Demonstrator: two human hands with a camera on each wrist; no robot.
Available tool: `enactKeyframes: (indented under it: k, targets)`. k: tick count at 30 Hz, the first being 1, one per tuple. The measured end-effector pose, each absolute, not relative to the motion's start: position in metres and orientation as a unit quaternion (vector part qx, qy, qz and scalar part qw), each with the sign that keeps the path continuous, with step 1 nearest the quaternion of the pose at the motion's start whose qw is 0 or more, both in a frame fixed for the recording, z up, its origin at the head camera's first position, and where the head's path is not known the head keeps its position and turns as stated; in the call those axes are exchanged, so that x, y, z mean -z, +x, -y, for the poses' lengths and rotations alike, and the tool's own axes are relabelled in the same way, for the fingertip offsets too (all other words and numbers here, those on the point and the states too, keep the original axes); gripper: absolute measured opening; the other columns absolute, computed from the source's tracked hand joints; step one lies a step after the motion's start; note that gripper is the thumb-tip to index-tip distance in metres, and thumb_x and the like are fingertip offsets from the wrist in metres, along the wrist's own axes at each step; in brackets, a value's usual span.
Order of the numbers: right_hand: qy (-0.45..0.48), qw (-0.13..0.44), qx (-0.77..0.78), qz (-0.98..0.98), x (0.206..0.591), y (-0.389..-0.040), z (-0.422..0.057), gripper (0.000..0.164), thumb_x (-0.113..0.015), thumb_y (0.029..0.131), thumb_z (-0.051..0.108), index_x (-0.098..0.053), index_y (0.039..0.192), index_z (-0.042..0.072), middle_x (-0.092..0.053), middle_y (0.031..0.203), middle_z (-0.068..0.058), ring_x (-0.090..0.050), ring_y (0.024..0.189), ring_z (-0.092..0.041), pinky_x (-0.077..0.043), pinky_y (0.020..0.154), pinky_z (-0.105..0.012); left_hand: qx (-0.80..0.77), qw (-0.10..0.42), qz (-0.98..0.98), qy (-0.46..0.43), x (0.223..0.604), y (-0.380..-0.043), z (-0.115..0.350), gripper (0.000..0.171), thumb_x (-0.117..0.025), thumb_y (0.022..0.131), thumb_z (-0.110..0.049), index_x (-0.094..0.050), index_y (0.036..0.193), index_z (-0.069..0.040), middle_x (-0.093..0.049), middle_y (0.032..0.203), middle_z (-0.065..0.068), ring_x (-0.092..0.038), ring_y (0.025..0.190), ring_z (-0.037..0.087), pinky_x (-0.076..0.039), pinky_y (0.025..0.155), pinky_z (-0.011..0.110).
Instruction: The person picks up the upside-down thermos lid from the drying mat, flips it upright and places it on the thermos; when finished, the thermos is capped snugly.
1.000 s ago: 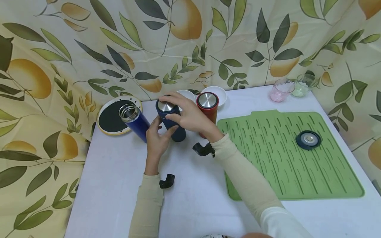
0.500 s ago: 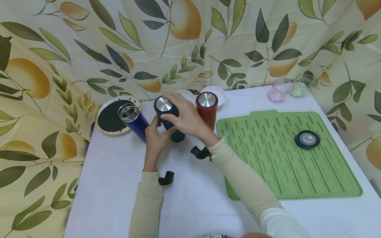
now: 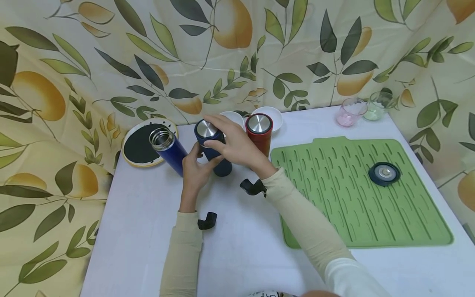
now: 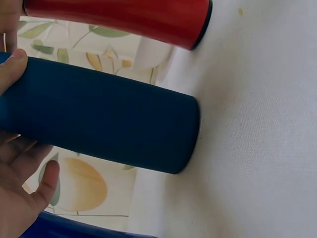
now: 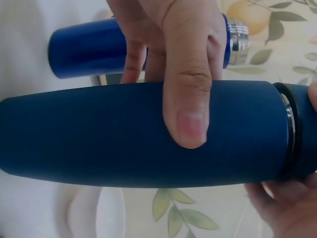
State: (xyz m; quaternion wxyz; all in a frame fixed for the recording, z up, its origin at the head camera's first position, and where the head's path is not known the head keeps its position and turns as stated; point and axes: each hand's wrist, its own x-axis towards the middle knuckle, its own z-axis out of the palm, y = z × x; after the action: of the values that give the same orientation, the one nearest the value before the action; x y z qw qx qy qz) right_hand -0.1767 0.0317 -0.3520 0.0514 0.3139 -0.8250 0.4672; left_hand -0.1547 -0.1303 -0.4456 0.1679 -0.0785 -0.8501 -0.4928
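A dark blue thermos stands on the white table. My left hand holds its body, with the thumb across the near side in the right wrist view. Around the steel-topped lid curl the fingers of my right hand. A thin metal ring shows between lid and body in the right wrist view. Just left is an open, brighter blue thermos with a bare steel mouth. To the right stands a red thermos with its lid on, partly behind my right hand.
A green drying mat covers the right side, with a dark stopper-like lid on it. Two white bowls sit behind the thermoses. Pink and green glasses stand back right. A round black board lies back left.
My right hand's fingers have shifted from over the lid's top toward its side, so more steel shows. The left hand stays on the dark blue thermos.
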Motion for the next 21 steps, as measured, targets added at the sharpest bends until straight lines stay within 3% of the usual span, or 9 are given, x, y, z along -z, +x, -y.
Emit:
enactKeyframes:
  k: [6,13,21]
  targets:
    - [0.330,0.030,-0.473,0.817,0.352,-0.179,-0.035,0.058,-0.064,0.087,0.024,-0.040,0.138,0.010,-0.040,0.140,-0.004,-0.036,0.126,-0.011,-0.032,0.102,-0.028,0.491,0.168,0.852,-0.076,0.446,-0.155,0.129,0.056,-0.074,0.069,-0.053,-0.058,0.113,-0.023,-0.062,0.106,-0.010,-0.055,0.094,0.010,-0.043,0.081,0.039]
    - [0.365,0.012,-0.443,0.819,0.344,-0.185,-0.039,0.057,-0.063,0.088,0.018,-0.039,0.139,0.008,-0.039,0.140,-0.006,-0.032,0.129,-0.012,-0.028,0.104,-0.028,0.496,0.162,0.848,-0.091,0.443,-0.156,0.129,0.055,-0.075,0.068,-0.051,-0.058,0.112,-0.023,-0.063,0.105,-0.010,-0.054,0.092,0.011,-0.043,0.081,0.045]
    - [0.373,-0.016,-0.432,0.821,0.339,-0.185,-0.038,0.056,-0.061,0.088,0.014,-0.038,0.139,0.008,-0.037,0.141,-0.007,-0.030,0.130,-0.013,-0.025,0.105,-0.027,0.494,0.152,0.852,-0.087,0.441,-0.154,0.131,0.057,-0.075,0.069,-0.050,-0.057,0.118,-0.025,-0.062,0.108,-0.012,-0.054,0.096,0.010,-0.043,0.082,0.040]
